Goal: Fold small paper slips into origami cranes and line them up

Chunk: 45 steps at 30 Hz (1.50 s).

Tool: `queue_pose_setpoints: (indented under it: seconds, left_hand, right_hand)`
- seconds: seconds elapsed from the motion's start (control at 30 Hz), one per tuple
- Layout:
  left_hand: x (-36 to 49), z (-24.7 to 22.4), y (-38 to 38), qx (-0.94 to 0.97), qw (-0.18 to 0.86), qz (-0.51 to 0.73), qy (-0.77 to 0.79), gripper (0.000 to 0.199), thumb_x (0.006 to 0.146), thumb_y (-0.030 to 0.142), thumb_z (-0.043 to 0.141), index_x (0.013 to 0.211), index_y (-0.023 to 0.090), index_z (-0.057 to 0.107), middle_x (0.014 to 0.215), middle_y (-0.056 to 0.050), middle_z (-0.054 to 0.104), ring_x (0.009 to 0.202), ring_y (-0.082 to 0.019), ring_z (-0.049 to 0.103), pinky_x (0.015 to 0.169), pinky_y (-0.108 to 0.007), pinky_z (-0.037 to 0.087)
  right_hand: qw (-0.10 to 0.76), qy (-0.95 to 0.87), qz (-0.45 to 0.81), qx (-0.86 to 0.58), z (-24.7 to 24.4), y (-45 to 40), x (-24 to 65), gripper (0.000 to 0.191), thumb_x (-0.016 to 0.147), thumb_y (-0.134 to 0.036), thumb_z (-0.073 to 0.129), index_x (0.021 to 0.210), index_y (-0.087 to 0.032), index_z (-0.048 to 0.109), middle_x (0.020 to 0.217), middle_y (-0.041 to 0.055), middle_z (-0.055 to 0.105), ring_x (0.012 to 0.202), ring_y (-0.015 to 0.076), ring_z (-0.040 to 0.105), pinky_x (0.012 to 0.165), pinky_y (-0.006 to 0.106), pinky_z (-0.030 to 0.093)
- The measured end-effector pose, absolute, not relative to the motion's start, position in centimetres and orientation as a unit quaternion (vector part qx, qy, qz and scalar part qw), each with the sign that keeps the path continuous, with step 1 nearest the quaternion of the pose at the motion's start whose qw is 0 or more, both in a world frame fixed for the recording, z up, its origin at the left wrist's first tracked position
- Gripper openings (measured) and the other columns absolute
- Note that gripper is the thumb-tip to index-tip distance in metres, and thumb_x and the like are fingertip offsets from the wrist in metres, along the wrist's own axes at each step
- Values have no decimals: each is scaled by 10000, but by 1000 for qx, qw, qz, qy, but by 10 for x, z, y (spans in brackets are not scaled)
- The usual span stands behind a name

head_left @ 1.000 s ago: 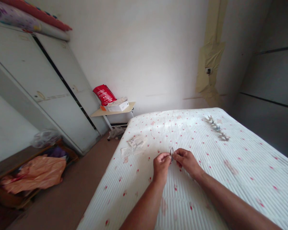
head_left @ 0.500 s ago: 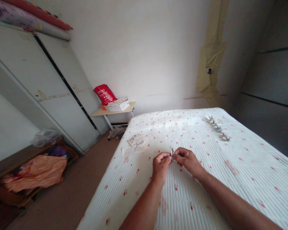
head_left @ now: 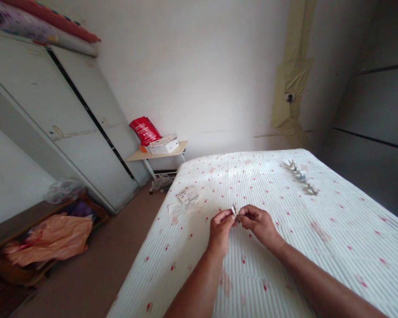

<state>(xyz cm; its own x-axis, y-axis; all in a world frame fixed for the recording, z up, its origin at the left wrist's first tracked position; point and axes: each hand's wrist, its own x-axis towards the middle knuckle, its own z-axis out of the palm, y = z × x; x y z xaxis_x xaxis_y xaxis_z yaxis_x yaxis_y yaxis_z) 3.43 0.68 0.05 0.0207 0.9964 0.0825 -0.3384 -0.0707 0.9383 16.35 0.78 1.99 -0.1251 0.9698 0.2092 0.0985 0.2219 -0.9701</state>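
Pinched in the fingertips of my left hand (head_left: 220,229) is a small, thin, pale piece (head_left: 234,209), too small to tell its kind. My right hand (head_left: 259,223) is closed at the same piece from the other side, thumb and forefinger together. Both hands are just above a white ribbed bedcover (head_left: 265,282) with red specks. Left of them on the cover lie printed paper sheets (head_left: 189,197). Farther off to the right, several small pale and bluish pieces (head_left: 300,177) lie in a slanting row.
Beyond the bed's far left corner stands a small table (head_left: 137,155) with a red bag (head_left: 145,130) and a white box (head_left: 166,144). A cabinet (head_left: 63,119) is along the left. Below it, an orange plastic bag (head_left: 53,238) lies on a low wooden piece of furniture.
The small piece has tilted and shifted slightly left between my fingers. My right hand has moved a little to the left with it.
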Motion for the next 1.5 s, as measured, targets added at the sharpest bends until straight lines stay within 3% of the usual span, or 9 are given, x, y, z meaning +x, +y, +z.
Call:
queue_pose_setpoints:
  seconds: [0.23, 0.53, 0.8, 1.07, 1.5]
  left_hand:
    - [33, 7, 4, 448, 585, 562, 377, 357, 681, 376, 658, 918, 110, 681, 788, -74, 655, 676, -144, 547, 668, -260, 412]
    - [30, 9, 4, 468, 584, 552, 368, 264, 697, 322, 630, 862, 118, 660, 742, -50, 632, 674, -137, 544, 659, -247, 411]
    - [32, 14, 1, 454, 595, 559, 357, 291, 688, 342, 650, 884, 128, 669, 831, -75, 656, 757, -165, 573, 678, -254, 418]
    - [31, 7, 3, 426, 630, 572, 307, 284, 705, 301, 657, 922, 119, 675, 906, -100, 663, 845, -191, 591, 726, -276, 419]
    - [30, 12, 2, 399, 666, 571, 268, 209, 678, 268, 670, 830, 125, 662, 835, -74, 643, 810, -179, 585, 731, -286, 431]
  right_hand:
    - [493, -593, 455, -446, 19, 8, 163, 162, 705, -324, 580, 654, -177, 532, 523, -45, 496, 455, 78, 417, 440, 200, 331]
    - [487, -576, 481, -448, 17, 9, 163, 161, 704, -322, 585, 667, -187, 504, 495, -59, 486, 422, 79, 423, 427, 201, 348]
    - [516, -630, 383, -437, 24, 2, 161, 104, 728, -290, 567, 691, -193, 553, 633, -14, 569, 574, 120, 545, 532, 221, 424]
    - [521, -692, 286, -410, 25, 0, 162, 51, 767, -244, 578, 741, -202, 593, 720, 9, 573, 659, 133, 562, 606, 239, 442]
    - [540, -732, 167, -380, 29, -6, 158, 31, 810, -191, 527, 786, -206, 541, 739, 20, 555, 693, 143, 566, 616, 249, 464]
